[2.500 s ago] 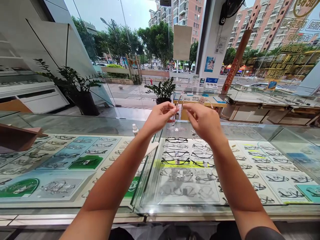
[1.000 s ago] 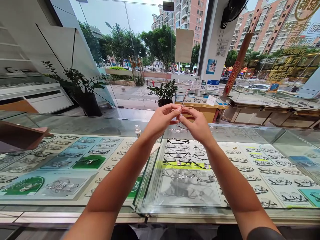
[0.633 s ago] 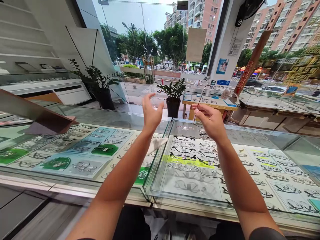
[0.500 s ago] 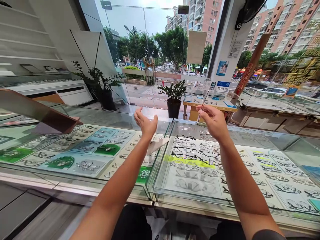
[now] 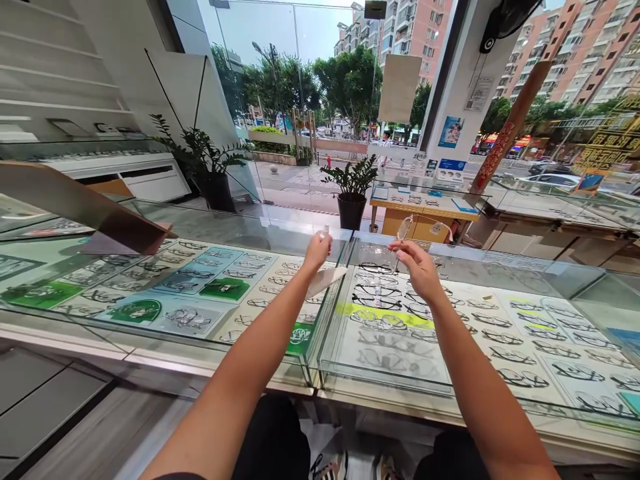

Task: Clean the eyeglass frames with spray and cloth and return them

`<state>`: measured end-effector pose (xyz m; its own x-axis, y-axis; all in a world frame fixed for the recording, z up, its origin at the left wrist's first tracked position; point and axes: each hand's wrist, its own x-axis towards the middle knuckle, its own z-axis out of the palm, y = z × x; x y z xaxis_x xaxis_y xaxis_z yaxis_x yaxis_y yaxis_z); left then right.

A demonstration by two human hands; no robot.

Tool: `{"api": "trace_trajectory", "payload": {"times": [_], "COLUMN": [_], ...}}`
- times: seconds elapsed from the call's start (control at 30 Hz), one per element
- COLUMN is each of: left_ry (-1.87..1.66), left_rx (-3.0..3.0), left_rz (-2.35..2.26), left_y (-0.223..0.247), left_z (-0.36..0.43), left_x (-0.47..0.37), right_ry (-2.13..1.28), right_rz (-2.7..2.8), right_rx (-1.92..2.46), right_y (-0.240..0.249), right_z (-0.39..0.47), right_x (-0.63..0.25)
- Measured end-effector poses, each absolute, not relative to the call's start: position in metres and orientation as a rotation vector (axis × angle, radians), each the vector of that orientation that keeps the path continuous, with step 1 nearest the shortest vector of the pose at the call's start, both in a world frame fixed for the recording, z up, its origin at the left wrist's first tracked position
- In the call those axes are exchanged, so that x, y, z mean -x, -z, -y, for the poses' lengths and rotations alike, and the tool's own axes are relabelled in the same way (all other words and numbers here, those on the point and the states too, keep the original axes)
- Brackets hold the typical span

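Above the glass counter, my right hand (image 5: 417, 267) pinches a pair of thin-rimmed eyeglasses (image 5: 404, 228), raised with the lenses upward. My left hand (image 5: 317, 252) is closed a short way to the left, apart from the glasses. A small pale bit shows at its fingertips, too small to name. Below that hand, a whitish flat piece (image 5: 325, 283) lies by the joint of two display cases, partly behind my wrist. Rows of spectacle frames (image 5: 377, 293) lie under the glass below my right hand.
The left display case (image 5: 220, 333) holds more frames on coloured cards. A brown tilted panel (image 5: 100, 213) stands on it at left. Beyond the counter are a potted plant (image 5: 351, 210), a second plant (image 5: 215, 190) and a wooden display table (image 5: 425, 210).
My left hand has gone from spread fingers to closed and moved right. The eyeglasses in my right hand now show clearly, lenses raised; that hand sits slightly lower.
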<state>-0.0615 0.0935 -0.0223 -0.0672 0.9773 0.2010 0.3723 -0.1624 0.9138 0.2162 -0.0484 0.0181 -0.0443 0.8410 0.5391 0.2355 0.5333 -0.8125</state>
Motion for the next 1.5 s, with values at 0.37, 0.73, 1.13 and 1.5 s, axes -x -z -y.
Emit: {"api": "trace_trajectory", "payload": {"times": [0.37,0.73,1.13,1.5], "left_ry": [-1.024,-1.172,-1.325,-1.024], "left_rx": [-1.284,-1.773,-1.938,-2.373], "left_rz": [-0.654,-0.921,-0.966,-0.936], "left_y": [-0.012,0.006,0.001,-0.011], "left_z": [-0.035,-0.032,-0.029,-0.020], "left_x": [0.009,-0.001,0.005,0.007], "right_ry": [-0.956,-1.099,-1.098,-0.977], "right_rz": [1.597,1.676,1.641,1.444], "right_rx": [0.817,0.749,0.733,0.771], "right_y": [-0.004,-0.003,-0.003,0.006], "right_z": [0.052,0.062,0.062,0.050], "right_x": [-0.192,-0.177,-0.179,-0.182]}}
